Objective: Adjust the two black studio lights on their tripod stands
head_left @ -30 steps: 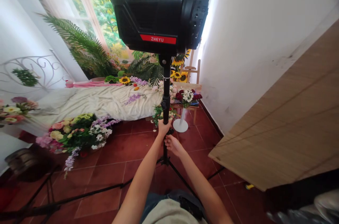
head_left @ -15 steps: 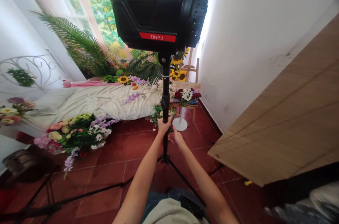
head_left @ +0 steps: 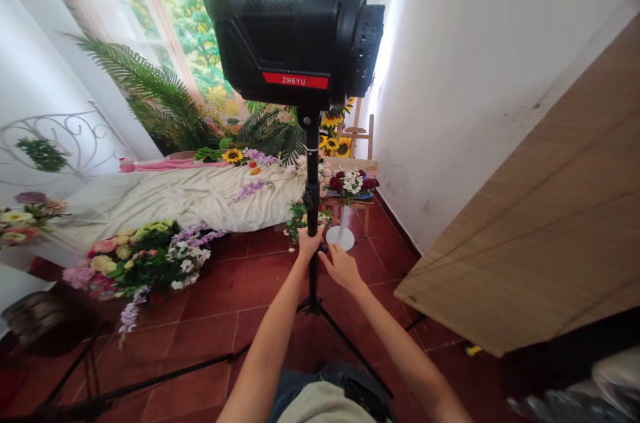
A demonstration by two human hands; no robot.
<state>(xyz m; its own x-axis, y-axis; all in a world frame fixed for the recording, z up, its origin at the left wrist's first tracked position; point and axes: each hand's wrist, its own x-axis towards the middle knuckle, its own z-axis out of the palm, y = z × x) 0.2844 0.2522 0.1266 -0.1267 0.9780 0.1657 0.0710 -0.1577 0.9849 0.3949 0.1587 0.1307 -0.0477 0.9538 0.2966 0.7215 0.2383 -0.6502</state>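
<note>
A black studio light [head_left: 280,43] with a red ZHEYU label sits on top of a black light stand [head_left: 312,213]. My left hand [head_left: 309,243] is wrapped round the stand's upright pole, below an upper collar [head_left: 311,196]. Just right of the pole and slightly lower, my right hand [head_left: 343,266] has its fingers and thumb closed at a small dark knob [head_left: 323,248], which they mostly cover. The stand's tripod legs [head_left: 353,343] spread over the floor, one reaching far to the left.
Left lies a bed [head_left: 200,193] with cream cloth, beside a flower arrangement [head_left: 145,253]. Behind the stand are a white-based flower stand [head_left: 341,238] and a wooden easel [head_left: 357,136]. A large wooden board [head_left: 530,230] leans at the right. Another dark lamp [head_left: 45,320] stands lower left.
The light appears slightly lower in view. My right hand has turned at the knob, its back now facing up and its fingers over the top. My left hand keeps its grip on the pole.
</note>
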